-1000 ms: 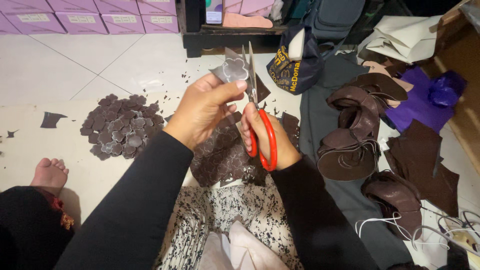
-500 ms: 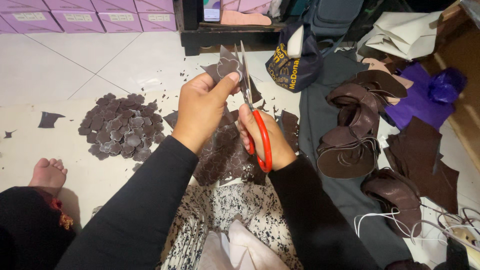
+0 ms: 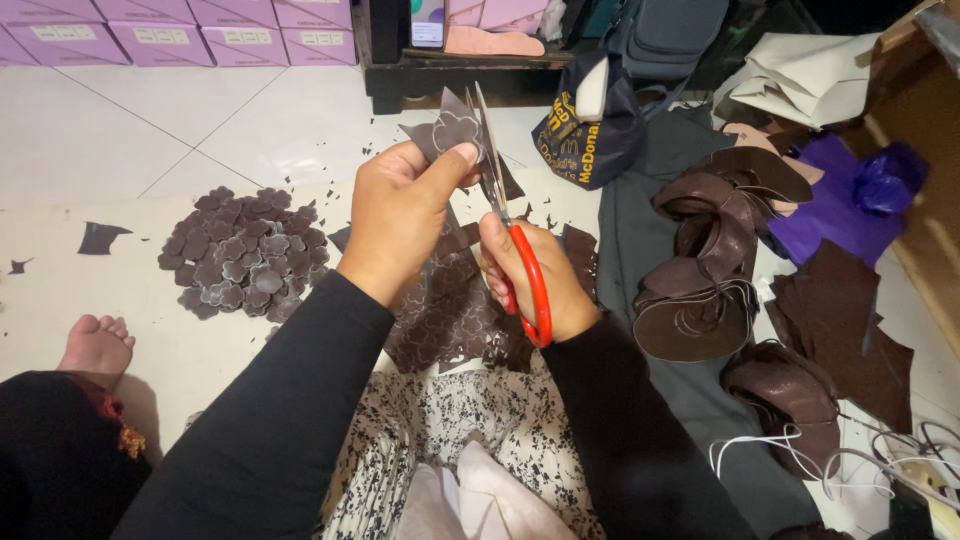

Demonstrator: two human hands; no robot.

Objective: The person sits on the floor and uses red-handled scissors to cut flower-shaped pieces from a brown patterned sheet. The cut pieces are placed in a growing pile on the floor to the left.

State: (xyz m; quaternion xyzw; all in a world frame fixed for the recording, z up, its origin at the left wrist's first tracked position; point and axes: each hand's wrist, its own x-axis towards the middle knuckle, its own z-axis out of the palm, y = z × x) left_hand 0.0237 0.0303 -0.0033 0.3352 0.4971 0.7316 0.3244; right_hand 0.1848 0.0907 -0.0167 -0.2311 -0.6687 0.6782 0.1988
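Flower-shaped brown leather piece (image 3: 455, 130) pinched in left hand (image 3: 400, 215); right hand (image 3: 535, 280) grips red-handled scissors (image 3: 510, 240).

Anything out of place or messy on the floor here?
Small dark offcuts are scattered over the white floor around the left hand and the scissors in the right hand. One larger scrap lies apart from the flower-shape pile.

One head-worn camera looks steeply down and forward from close above the grip of both hands, arms reaching in from the bottom edge. Beyond the grip lies the tiled floor (image 3: 150, 110); no second view exists.
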